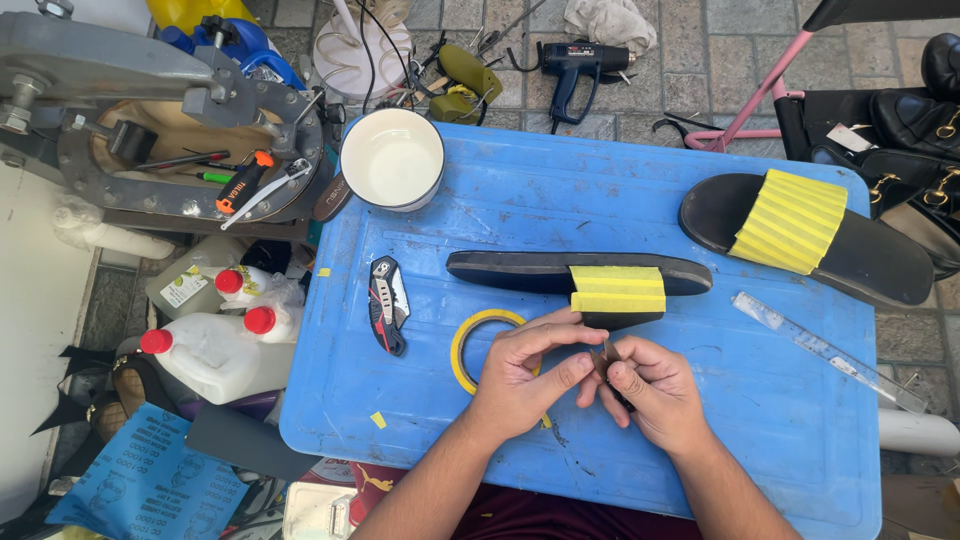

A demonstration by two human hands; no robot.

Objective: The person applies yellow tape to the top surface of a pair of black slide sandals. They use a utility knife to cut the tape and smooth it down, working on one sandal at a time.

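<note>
On the blue table top (760, 400) a black slide sandal (520, 270) stands on its edge, with yellow tape strips across its strap (617, 290). My left hand (525, 370) and my right hand (655, 390) meet just below that strap. My left fingertips touch the strap's lower edge. My right fingers pinch a small dark tool (608, 352), most of it hidden. A yellow tape roll (462, 345) lies under my left hand, partly covered.
A second black sandal (800, 235) covered in yellow tape lies at the far right. A folding knife (388, 303), a white cup (392, 158) and a clear ruler (825, 350) lie on the table. Plastic bottles (215, 345), a metal press and a heat gun (580, 65) surround it.
</note>
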